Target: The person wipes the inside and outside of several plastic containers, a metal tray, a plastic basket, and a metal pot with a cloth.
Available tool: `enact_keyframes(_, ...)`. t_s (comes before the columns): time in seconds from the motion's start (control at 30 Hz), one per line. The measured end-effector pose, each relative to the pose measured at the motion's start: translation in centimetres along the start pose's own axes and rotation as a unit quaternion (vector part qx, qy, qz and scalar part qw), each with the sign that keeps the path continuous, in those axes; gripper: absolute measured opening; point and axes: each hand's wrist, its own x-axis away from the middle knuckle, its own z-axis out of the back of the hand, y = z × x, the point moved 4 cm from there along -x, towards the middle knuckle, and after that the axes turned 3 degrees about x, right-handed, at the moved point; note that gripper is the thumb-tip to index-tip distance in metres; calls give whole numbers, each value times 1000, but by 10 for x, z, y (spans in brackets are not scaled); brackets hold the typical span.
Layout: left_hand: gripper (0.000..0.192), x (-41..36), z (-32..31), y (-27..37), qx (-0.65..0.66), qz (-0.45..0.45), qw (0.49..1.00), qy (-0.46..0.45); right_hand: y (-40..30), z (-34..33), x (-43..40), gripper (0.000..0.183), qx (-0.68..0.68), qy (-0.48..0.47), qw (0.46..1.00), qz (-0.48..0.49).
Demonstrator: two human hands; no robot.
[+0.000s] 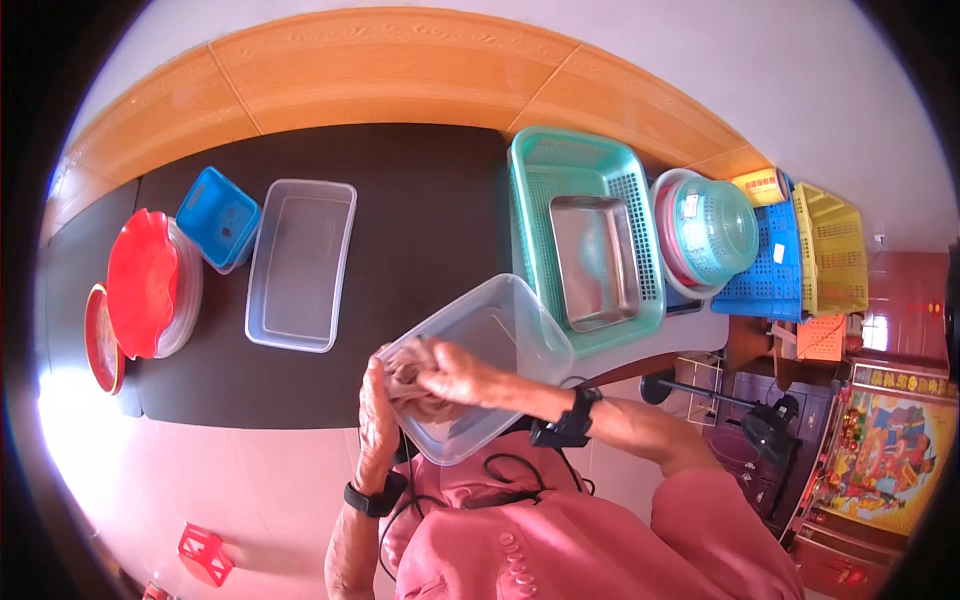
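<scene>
A clear plastic container (536, 337) is tilted before me at the table's near edge. My left hand (377, 420) holds it by its left end, fingers along the outside of the wall. Inside that end, my right hand (450, 375) grips a crumpled brownish cloth (416, 379) pressed against the plastic. A second translucent rectangular container (304, 262) lies on the dark table (427, 202) to the left. Both wrists wear black bands, and the right one carries a black device.
Left: a blue basket (217, 217), a red wavy-edged plate (142, 281) on pale dishes, a red-rimmed tray (101, 337). Right: a green basket (525, 225) holding a metal tray (596, 262), stacked colanders (712, 229), blue (765, 262) and yellow crates (832, 255). A red stool (204, 555) stands on the floor.
</scene>
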Motion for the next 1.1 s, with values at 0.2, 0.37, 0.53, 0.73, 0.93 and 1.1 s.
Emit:
enact_keyframes(0.2, 62, -5, 6, 39, -94, -115, 986, 71, -48, 10, 7, 38, -133, 107, 974, 145)
enact_keyframes(0.37, 65, 3, 13, 42, -66, -92, 986, 125, 15, 47, -7, 33, -367, 185, 911, -24)
enact_keyframes(0.53, 69, 2, 8, 35, -163, -84, 983, -31, 1, 48, -14, 34, -163, 310, 936, 35)
enact_keyframes(0.73, 79, 7, -33, 91, -289, -255, 921, 60, -105, 40, 29, 32, -95, 224, 922, 301)
enact_keyframes(0.93, 72, 15, -59, 100, -465, -419, 777, 72, -150, 71, 51, 51, 148, 219, 891, 368)
enact_keyframes(1.1, 83, 26, -74, 101, -543, -380, 748, 39, -135, 58, 40, 52, 291, 254, 858, 338)
